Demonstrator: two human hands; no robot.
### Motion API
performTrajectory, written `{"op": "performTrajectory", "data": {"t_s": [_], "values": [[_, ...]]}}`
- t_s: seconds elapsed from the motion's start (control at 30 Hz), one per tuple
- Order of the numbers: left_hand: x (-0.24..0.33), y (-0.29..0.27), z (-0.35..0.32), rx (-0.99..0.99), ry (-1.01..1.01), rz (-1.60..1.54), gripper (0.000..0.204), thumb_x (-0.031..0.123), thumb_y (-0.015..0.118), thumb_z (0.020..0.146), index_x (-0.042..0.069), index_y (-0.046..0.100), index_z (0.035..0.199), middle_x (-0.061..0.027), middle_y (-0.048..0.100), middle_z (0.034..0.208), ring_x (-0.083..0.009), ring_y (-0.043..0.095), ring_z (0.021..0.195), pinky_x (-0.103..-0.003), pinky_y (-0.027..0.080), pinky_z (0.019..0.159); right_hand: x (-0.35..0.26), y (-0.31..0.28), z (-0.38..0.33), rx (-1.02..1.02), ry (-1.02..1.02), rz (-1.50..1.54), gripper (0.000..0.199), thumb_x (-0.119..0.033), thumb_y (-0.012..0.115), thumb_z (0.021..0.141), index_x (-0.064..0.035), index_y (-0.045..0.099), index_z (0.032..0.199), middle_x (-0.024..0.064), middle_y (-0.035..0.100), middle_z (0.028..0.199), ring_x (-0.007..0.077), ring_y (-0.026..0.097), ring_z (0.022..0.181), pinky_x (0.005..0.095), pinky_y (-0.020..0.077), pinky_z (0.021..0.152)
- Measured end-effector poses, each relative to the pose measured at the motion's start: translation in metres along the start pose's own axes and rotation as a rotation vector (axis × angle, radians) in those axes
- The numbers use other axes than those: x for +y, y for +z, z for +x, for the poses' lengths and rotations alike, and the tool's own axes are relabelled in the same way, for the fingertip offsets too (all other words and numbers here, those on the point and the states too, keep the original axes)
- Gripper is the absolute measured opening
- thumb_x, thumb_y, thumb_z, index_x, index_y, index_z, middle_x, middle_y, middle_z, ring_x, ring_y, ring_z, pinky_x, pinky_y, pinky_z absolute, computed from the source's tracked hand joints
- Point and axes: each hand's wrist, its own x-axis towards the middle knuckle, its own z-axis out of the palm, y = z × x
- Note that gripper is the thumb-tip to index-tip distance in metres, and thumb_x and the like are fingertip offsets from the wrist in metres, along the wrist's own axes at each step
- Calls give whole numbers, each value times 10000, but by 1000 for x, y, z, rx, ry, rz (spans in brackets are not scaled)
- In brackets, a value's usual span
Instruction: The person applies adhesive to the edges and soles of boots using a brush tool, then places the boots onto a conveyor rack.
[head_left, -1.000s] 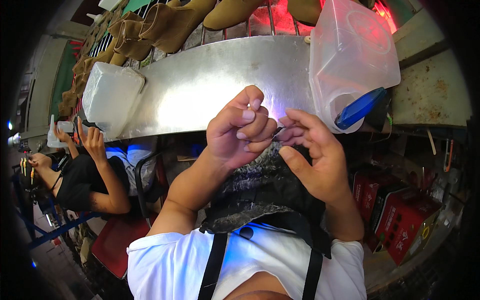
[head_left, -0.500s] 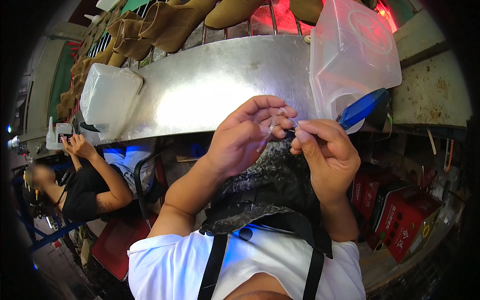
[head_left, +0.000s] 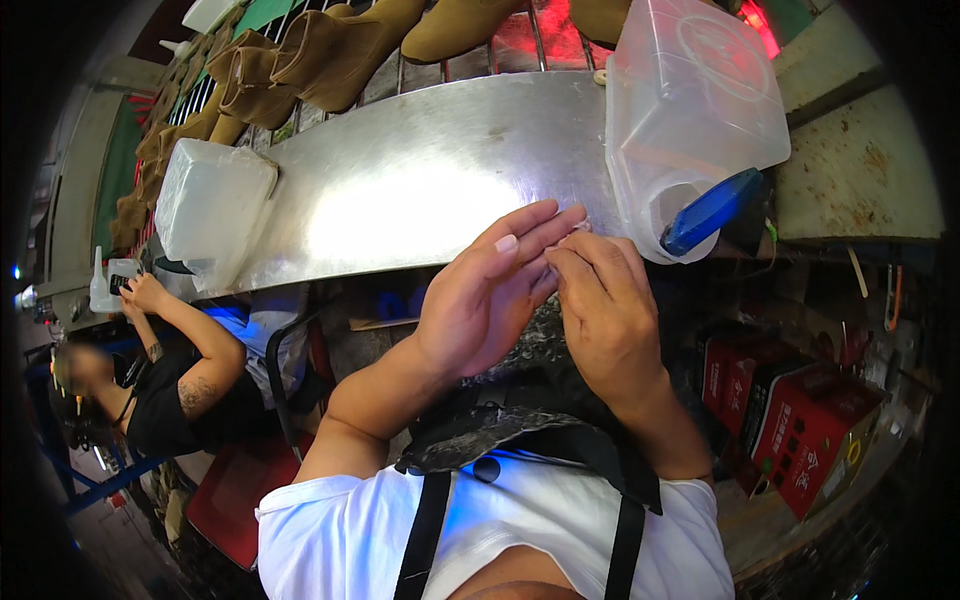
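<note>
My left hand [head_left: 475,305] is held up above my lap, near the table's edge. Its fingers are stretched out and lie side by side, the thumb alongside them. My right hand [head_left: 610,320] is closed in a pinch against the fingers of the left. A small whitish, film-like shred [head_left: 582,227] shows at the left fingertips, beside the right hand's fingers. What lies inside the pinch is hidden. Under both hands is a dark apron [head_left: 520,440] with pale, flaky smears.
A metal table [head_left: 440,140] stretches ahead. Cloudy plastic containers stand at its left [head_left: 205,205] and right [head_left: 690,100]; a blue-handled tool [head_left: 712,210] rests in the right one's opening. Tan boots [head_left: 340,55] line the rack behind. A person [head_left: 190,380] sits left; red boxes [head_left: 790,420] are right.
My left fingers have straightened from a loose curl. My right hand has moved left against them, and the whitish strands that hung across the left fingers are mostly out of sight.
</note>
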Motion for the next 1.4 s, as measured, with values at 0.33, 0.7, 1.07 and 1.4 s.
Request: {"op": "performTrajectory", "data": {"t_s": [0.33,0.7,1.07,1.4], "values": [[12,11,-6,-65,-165,68,607,291,520,997,21,331,1507,-285,383,1535,-434,476,1357,-546,407,1108,4,-50,-33,38,365,210,77,30,608,948,19,603,1025,182,623,969,318,653,875,386,532,762],[54,-54,3,175,379,354,296,33,526,971,-46,545,1256,-84,590,984,-129,545,792,-258,450,690,182,-230,-184,801,952,361,77,-87,569,1025,-31,605,1064,14,549,888,86,479,724,246,380,613],[52,-70,2,162,376,327,245,33,553,975,-46,551,1206,-86,581,949,-134,509,794,-251,432,687,398,-256,-239,662,1242,-185,287,-110,640,897,9,699,1152,81,694,1042,179,640,936,317,488,868],[51,-87,-3,194,365,305,249,33,555,972,-46,550,1208,-86,573,946,-125,496,790,-244,426,690,465,-290,-293,328,1447,-222,352,-170,552,949,9,614,1245,126,654,1071,219,638,908,392,507,729]]}}
